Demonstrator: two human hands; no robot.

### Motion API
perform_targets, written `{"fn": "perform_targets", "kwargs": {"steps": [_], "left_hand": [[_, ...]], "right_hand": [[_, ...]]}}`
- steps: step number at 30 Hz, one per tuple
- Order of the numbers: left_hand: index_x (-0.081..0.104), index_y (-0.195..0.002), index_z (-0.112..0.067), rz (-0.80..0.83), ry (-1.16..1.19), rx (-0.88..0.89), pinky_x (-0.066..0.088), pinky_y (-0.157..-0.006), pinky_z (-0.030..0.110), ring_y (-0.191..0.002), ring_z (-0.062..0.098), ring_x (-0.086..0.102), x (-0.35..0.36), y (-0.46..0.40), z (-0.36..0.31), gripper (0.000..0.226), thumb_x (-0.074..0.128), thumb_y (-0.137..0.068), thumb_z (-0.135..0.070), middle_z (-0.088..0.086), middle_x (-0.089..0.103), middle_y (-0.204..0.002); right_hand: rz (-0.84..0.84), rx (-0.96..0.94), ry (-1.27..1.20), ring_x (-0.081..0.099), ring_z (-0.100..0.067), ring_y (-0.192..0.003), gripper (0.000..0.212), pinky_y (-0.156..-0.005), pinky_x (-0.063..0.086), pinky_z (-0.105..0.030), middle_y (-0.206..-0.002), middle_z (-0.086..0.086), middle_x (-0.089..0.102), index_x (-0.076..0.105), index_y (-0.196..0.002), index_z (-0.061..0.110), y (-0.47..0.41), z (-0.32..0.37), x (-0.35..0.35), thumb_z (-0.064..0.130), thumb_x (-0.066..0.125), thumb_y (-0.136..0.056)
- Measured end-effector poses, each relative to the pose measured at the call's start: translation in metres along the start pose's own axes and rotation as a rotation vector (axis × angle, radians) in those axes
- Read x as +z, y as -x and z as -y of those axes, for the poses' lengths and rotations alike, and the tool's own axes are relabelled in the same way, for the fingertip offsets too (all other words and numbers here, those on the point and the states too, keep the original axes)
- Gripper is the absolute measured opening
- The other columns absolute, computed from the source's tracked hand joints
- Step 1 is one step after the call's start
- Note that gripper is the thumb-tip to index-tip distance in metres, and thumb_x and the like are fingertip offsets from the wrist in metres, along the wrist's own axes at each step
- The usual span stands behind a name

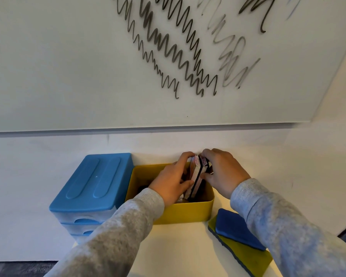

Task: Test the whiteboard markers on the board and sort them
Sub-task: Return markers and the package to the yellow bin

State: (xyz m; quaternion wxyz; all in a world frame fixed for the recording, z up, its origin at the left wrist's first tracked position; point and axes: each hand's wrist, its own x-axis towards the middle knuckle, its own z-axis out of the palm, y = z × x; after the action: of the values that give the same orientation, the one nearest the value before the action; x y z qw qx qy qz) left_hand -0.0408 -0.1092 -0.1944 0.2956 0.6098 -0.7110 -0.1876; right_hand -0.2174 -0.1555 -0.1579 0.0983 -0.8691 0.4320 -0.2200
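Note:
The whiteboard (68,56) on the wall carries several grey and black zigzag test scribbles (168,47). Below it an open yellow box (186,213) stands on a pale table. Both hands reach into the box. My left hand (172,180) and my right hand (222,170) grip two flat board erasers (198,174) standing on edge between them, with "ERASER" printed on their sides. No marker shows clearly; dark items lie at the box's bottom, mostly hidden by my left hand.
A blue-lidded set of small translucent drawers (90,186) stands left of the yellow box, touching it. A blue-and-yellow eraser (238,236) lies on the table at the right, partly under my right sleeve. The table's left edge drops to dark floor.

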Motion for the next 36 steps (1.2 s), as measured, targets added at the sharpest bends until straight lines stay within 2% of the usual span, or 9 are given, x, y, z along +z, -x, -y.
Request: {"fn": "perform_targets", "kwargs": {"steps": [17, 20, 23, 25, 27, 29, 32, 34, 36], "left_hand": [[0.023, -0.14, -0.049, 0.004, -0.003, -0.003, 0.061, -0.082, 0.041, -0.087, 0.014, 0.069, -0.001, 0.003, -0.004, 0.074, 0.069, -0.092, -0.017, -0.002, 0.067, -0.104], [0.023, -0.141, -0.047, 0.004, -0.04, 0.003, 0.061, -0.083, 0.041, -0.088, 0.014, 0.069, -0.003, 0.004, -0.007, 0.073, 0.069, -0.092, -0.019, -0.002, 0.067, -0.109], [0.018, -0.145, -0.048, 0.025, -0.111, 0.004, 0.06, -0.083, 0.042, -0.09, 0.016, 0.069, -0.008, 0.007, -0.008, 0.074, 0.067, -0.093, -0.028, -0.001, 0.068, -0.112], [0.015, -0.148, -0.045, 0.024, -0.207, 0.03, 0.06, -0.081, 0.043, -0.093, 0.018, 0.068, -0.013, 0.012, -0.012, 0.072, 0.062, -0.095, -0.035, -0.001, 0.068, -0.114], [0.017, -0.149, -0.04, -0.023, -0.369, 0.111, 0.06, -0.075, 0.042, -0.092, 0.02, 0.066, -0.017, 0.021, -0.023, 0.065, 0.055, -0.097, -0.037, -0.002, 0.064, -0.116], [0.025, -0.149, -0.033, -0.107, -0.509, 0.234, 0.058, -0.069, 0.039, -0.092, 0.019, 0.062, -0.02, 0.031, -0.037, 0.055, 0.049, -0.099, -0.035, -0.004, 0.059, -0.116], [0.046, -0.135, -0.024, -0.214, -0.561, 0.425, 0.055, -0.064, 0.034, -0.094, 0.018, 0.057, -0.018, 0.044, -0.057, 0.038, 0.047, -0.098, -0.032, -0.003, 0.058, -0.114], [0.049, -0.126, -0.026, -0.16, -0.526, 0.458, 0.055, -0.061, 0.036, -0.087, 0.018, 0.059, -0.01, 0.052, -0.068, 0.029, 0.047, -0.098, -0.032, -0.004, 0.06, -0.109], [0.045, -0.121, -0.029, -0.027, -0.477, 0.41, 0.054, -0.062, 0.039, -0.079, 0.02, 0.06, 0.003, 0.062, -0.076, 0.022, 0.044, -0.099, -0.035, -0.006, 0.06, -0.101]], "right_hand": [[-0.02, -0.016, -0.018, 0.058, -0.023, -0.097, 0.039, -0.081, 0.051, -0.036, -0.104, -0.001, 0.061, 0.059, -0.119, 0.02, 0.001, -0.002, 0.002, 0.019, 0.075, -0.084], [0.006, -0.005, -0.054, 0.059, -0.022, -0.098, 0.046, -0.082, 0.053, -0.037, -0.107, 0.0, 0.061, 0.054, -0.123, 0.022, 0.004, -0.004, 0.001, 0.021, 0.076, -0.083], [0.028, 0.073, -0.195, 0.06, -0.018, -0.094, 0.057, -0.081, 0.051, -0.032, -0.111, 0.004, 0.058, 0.047, -0.134, 0.027, 0.014, -0.011, -0.009, 0.027, 0.076, -0.085], [0.002, 0.128, -0.218, 0.062, -0.017, -0.09, 0.048, -0.08, 0.052, -0.033, -0.108, 0.005, 0.059, 0.048, -0.131, 0.028, 0.026, -0.019, -0.016, 0.028, 0.071, -0.089], [-0.012, 0.158, -0.177, 0.063, -0.018, -0.087, 0.031, -0.079, 0.053, -0.034, -0.102, 0.005, 0.061, 0.057, -0.119, 0.026, 0.04, -0.027, -0.021, 0.028, 0.068, -0.09], [0.112, 0.164, -0.099, 0.062, -0.018, -0.088, 0.028, -0.079, 0.052, -0.034, -0.101, 0.006, 0.061, 0.062, -0.112, 0.026, 0.057, -0.029, -0.023, 0.037, 0.069, -0.088], [0.476, 0.171, 0.065, 0.059, -0.018, -0.105, 0.059, -0.089, 0.05, -0.035, -0.117, 0.007, 0.056, 0.055, -0.128, 0.031, 0.08, -0.027, -0.019, 0.059, 0.072, -0.078], [0.578, 0.17, 0.16, 0.056, -0.02, -0.111, 0.07, -0.092, 0.049, -0.037, -0.121, 0.007, 0.052, 0.049, -0.134, 0.031, 0.091, -0.026, -0.013, 0.06, 0.073, -0.075], [0.579, 0.192, 0.165, 0.056, -0.02, -0.106, 0.065, -0.089, 0.05, -0.036, -0.117, 0.006, 0.053, 0.049, -0.13, 0.029, 0.099, -0.026, -0.006, 0.055, 0.074, -0.076]]}}
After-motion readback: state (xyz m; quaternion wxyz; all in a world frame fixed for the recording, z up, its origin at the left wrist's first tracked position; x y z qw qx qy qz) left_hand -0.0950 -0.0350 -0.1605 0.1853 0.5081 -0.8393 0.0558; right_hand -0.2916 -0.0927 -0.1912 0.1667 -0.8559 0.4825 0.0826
